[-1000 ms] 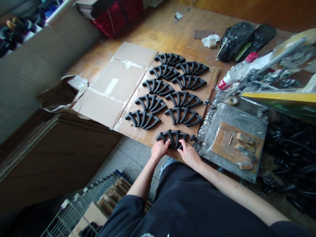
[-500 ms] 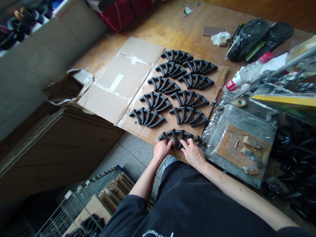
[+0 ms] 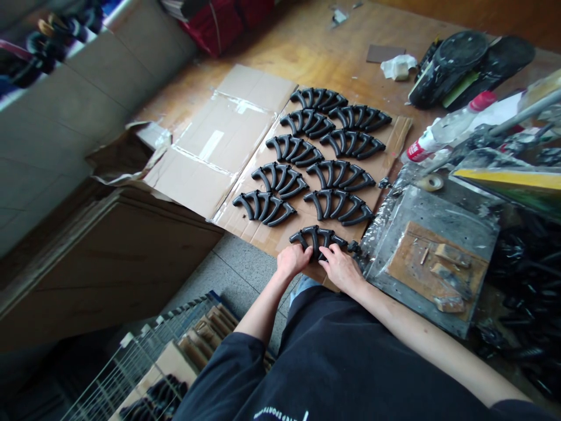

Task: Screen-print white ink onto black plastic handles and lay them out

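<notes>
Several fans of black curved plastic parts (image 3: 326,172) lie in two rows on a flattened cardboard sheet (image 3: 385,143) on the wooden table. The nearest fan of black parts (image 3: 319,237) sits at the sheet's front edge. My left hand (image 3: 293,261) grips its left end with curled fingers. My right hand (image 3: 342,269) presses its fingertips on the right side of the same fan. Both hands touch the parts.
A grey metal plate with a wooden block (image 3: 438,257) lies right of my hands. A clear bottle with a red cap (image 3: 442,131), black shoe soles (image 3: 460,61) and a heap of black parts (image 3: 530,275) are at the right. Open cardboard (image 3: 219,146) lies left; a wire basket (image 3: 144,362) stands below.
My hands stay on the nearest fan of black parts, with the fingers shifting slightly over it. The camera view drifts a little; the other fans have not moved.
</notes>
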`<action>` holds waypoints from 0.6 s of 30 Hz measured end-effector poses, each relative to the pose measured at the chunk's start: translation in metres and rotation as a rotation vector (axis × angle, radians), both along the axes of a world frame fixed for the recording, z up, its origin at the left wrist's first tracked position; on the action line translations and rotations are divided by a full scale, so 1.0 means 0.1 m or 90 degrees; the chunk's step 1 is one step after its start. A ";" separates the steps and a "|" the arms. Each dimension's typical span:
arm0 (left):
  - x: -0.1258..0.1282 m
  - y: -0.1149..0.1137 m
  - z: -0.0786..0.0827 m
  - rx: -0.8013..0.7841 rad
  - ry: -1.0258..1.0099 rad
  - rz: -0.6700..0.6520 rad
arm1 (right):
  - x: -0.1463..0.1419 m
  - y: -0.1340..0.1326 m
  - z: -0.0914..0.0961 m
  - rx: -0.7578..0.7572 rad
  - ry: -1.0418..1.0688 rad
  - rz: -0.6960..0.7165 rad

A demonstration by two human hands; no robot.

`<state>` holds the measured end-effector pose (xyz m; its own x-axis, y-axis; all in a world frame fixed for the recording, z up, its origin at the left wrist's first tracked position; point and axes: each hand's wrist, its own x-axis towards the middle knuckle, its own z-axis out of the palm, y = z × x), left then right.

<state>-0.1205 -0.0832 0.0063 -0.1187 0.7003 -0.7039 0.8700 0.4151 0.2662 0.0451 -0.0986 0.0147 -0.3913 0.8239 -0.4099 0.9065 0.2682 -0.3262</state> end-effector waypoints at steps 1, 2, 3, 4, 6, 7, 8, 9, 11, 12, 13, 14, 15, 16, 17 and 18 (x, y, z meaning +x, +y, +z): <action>-0.01 0.02 0.01 -0.001 0.002 -0.010 | -0.01 0.02 -0.01 -0.010 0.010 -0.016; -0.01 0.04 0.01 0.001 0.003 -0.018 | -0.01 0.05 -0.02 -0.017 0.022 -0.035; -0.01 0.05 0.02 0.005 0.005 -0.023 | -0.01 0.06 -0.03 -0.020 0.039 -0.056; -0.01 0.05 0.02 0.009 0.009 -0.026 | 0.00 0.07 -0.03 -0.021 0.060 -0.078; 0.00 0.04 0.02 0.023 0.024 -0.033 | 0.02 0.07 -0.03 -0.018 0.117 -0.122; 0.01 0.03 0.01 0.032 0.035 -0.039 | 0.03 0.06 -0.03 -0.015 0.149 -0.141; 0.02 0.02 0.01 0.040 0.046 -0.044 | 0.04 0.04 -0.02 -0.013 0.183 -0.159; 0.03 0.01 0.01 0.047 0.056 -0.049 | 0.05 0.02 -0.01 -0.014 0.217 -0.175; 0.05 -0.01 0.00 0.053 0.067 -0.053 | 0.07 -0.01 0.02 -0.018 0.276 -0.203; 0.05 -0.01 -0.01 0.051 0.067 -0.054 | 0.08 -0.02 0.04 -0.022 0.300 -0.215; 0.06 -0.01 -0.01 0.047 0.067 -0.054 | 0.08 -0.04 0.06 -0.028 0.320 -0.224; 0.06 -0.01 -0.02 0.043 0.068 -0.055 | 0.08 -0.05 0.09 -0.034 0.336 -0.230; 0.06 0.00 -0.02 0.039 0.068 -0.057 | 0.07 -0.06 0.13 -0.040 0.347 -0.232; 0.05 0.00 -0.02 0.035 0.068 -0.060 | 0.07 -0.07 0.17 -0.045 0.356 -0.232; 0.05 0.01 -0.02 0.033 0.068 -0.063 | 0.06 -0.09 0.22 -0.051 0.363 -0.228; 0.04 0.01 -0.02 0.031 0.068 -0.066 | 0.05 -0.10 0.27 -0.057 0.369 -0.223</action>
<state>-0.1163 -0.0821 0.0044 -0.1162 0.7458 -0.6560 0.9319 0.3104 0.1878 0.0503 -0.1090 0.0418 -0.2850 0.9146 -0.2867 0.6071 -0.0592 -0.7924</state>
